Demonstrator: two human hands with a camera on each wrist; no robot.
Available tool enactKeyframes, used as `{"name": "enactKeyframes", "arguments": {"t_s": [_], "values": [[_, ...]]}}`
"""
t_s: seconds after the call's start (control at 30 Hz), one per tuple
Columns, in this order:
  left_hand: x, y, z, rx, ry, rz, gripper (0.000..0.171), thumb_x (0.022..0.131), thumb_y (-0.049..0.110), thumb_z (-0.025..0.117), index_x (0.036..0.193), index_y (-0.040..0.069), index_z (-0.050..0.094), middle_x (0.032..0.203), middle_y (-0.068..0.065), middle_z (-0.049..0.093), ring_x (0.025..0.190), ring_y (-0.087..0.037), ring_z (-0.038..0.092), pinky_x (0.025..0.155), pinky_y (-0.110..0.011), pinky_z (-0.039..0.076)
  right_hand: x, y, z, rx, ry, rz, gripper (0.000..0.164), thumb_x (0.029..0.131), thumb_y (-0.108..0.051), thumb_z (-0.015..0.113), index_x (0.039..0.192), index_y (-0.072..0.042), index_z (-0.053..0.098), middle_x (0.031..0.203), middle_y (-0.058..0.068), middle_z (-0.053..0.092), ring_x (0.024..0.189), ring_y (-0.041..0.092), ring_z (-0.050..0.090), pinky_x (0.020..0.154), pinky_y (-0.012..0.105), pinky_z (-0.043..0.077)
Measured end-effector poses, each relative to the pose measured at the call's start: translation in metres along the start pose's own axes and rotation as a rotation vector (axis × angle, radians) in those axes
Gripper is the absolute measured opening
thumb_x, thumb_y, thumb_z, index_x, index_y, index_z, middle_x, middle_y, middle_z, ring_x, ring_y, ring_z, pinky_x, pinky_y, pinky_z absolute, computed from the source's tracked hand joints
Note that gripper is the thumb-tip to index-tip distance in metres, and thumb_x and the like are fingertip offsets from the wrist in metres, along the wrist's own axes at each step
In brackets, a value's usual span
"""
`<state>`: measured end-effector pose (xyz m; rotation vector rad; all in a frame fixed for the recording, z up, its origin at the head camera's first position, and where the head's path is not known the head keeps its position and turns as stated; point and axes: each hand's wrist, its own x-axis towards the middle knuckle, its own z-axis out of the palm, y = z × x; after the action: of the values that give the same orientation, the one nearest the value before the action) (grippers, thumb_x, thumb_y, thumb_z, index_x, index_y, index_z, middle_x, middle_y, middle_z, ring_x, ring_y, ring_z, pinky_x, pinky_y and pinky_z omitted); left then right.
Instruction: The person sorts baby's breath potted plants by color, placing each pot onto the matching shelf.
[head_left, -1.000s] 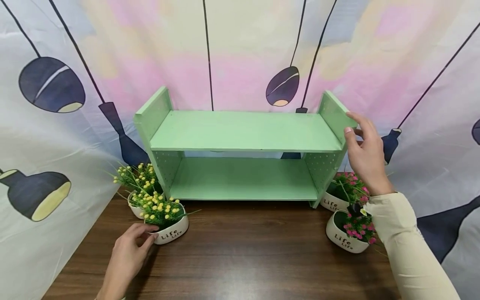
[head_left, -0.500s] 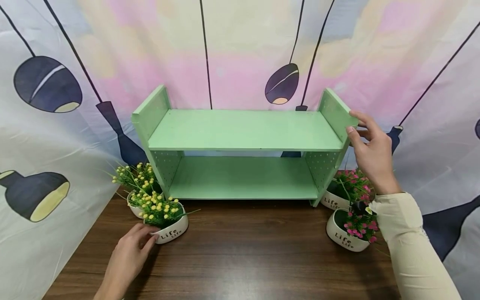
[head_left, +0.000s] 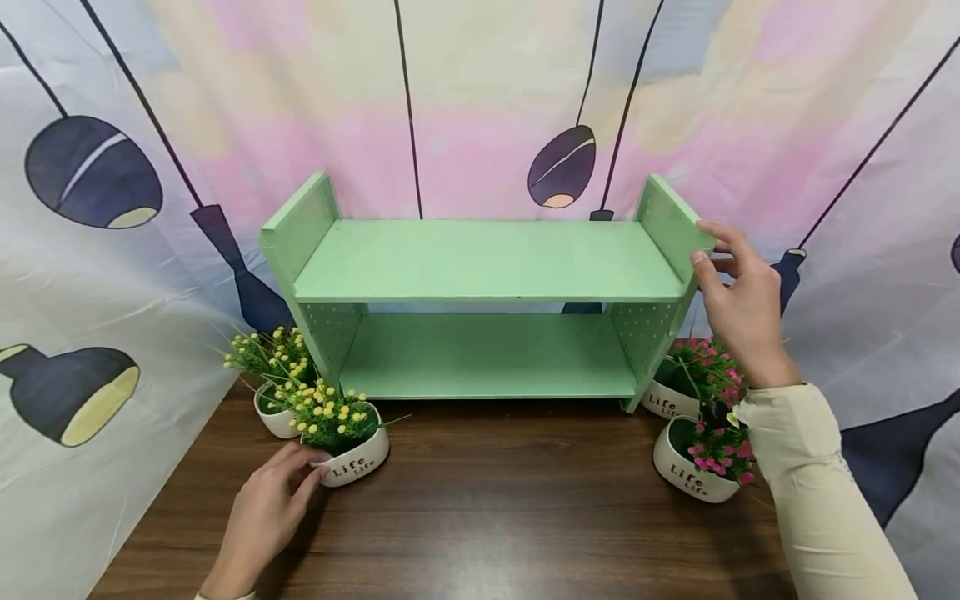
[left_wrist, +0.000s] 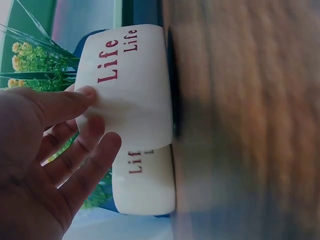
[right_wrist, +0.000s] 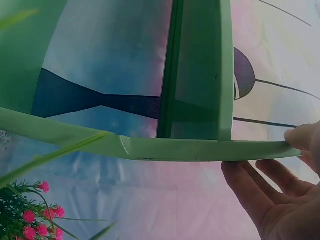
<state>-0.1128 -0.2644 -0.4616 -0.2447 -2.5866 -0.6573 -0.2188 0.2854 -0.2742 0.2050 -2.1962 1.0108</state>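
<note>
Pinching the shelf (head_left: 480, 260), right hand (head_left: 744, 307) sits raised.

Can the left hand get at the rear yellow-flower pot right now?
Probably not yet: the left hand pinches the front pot by its rim, and that pot partly hides the rear pot, whose left side looks free.

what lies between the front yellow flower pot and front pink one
Bare tabletop separates the front yellow flower pot from the front pink one, in the head view.
</note>
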Motion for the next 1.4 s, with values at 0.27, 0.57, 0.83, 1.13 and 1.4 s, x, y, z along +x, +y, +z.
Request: {"name": "enactKeyframes", "arguments": {"t_s": [0.27, 0.57, 0.83, 1.13, 1.4], "values": [[0.01, 0.017, -0.006, 0.004, 0.028, 0.06, 0.02, 0.087, 0.005, 0.085, 0.095, 0.022, 0.078, 0.091, 0.014, 0.064, 0.075, -0.001, 0.061, 0.061, -0.03, 0.049, 0.001, -0.002, 0.001, -0.02, 0.005, -0.018, 0.042, 0.11, -0.02, 0.055, 0.152, -0.02, 0.057, 0.134, 0.02, 0.064, 0.111, 0.024, 0.069, 0.076, 0.005, 0.045], [0.021, 0.039, -0.018, -0.002, 0.019, 0.104, 0.021, 0.088, 0.005, 0.085, 0.099, 0.021, 0.079, 0.091, 0.014, 0.064, 0.075, -0.002, 0.064, 0.063, -0.03, 0.055, 0.002, -0.002, 0.003, -0.017, -0.001, -0.03, 0.043, 0.111, -0.018, 0.052, 0.153, -0.015, 0.055, 0.135, 0.025, 0.062, 0.117, 0.042, 0.068, 0.078, 0.002, 0.043], [0.032, 0.057, -0.03, 0.006, 0.044, 0.16, 0.021, 0.088, 0.005, 0.085, 0.099, 0.021, 0.077, 0.092, 0.013, 0.066, 0.076, -0.004, 0.066, 0.064, -0.032, 0.058, 0.001, -0.002, 0.003, -0.021, 0.011, -0.046, 0.043, 0.11, -0.016, 0.054, 0.154, -0.015, 0.055, 0.135, 0.026, 0.063, 0.114, 0.043, 0.068, 0.077, 0.002, 0.042], [0.048, 0.075, -0.043, -0.008, 0.082, 0.263, 0.021, 0.086, 0.004, 0.085, 0.098, 0.02, 0.076, 0.094, 0.014, 0.065, 0.076, -0.001, 0.065, 0.063, -0.034, 0.058, 0.001, 0.0, 0.004, -0.057, 0.026, -0.054, 0.043, 0.11, -0.017, 0.054, 0.154, -0.016, 0.056, 0.138, 0.024, 0.064, 0.116, 0.041, 0.068, 0.077, 0.0, 0.041], [0.055, 0.096, -0.05, -0.073, 0.078, 0.32, 0.024, 0.085, 0.001, 0.086, 0.1, 0.018, 0.077, 0.095, 0.016, 0.066, 0.077, 0.003, 0.063, 0.069, -0.02, 0.056, 0.0, 0.002, 0.007, -0.074, 0.048, -0.089, 0.042, 0.11, -0.016, 0.053, 0.152, -0.013, 0.057, 0.132, 0.025, 0.067, 0.113, 0.043, 0.069, 0.076, -0.002, 0.039]]}}
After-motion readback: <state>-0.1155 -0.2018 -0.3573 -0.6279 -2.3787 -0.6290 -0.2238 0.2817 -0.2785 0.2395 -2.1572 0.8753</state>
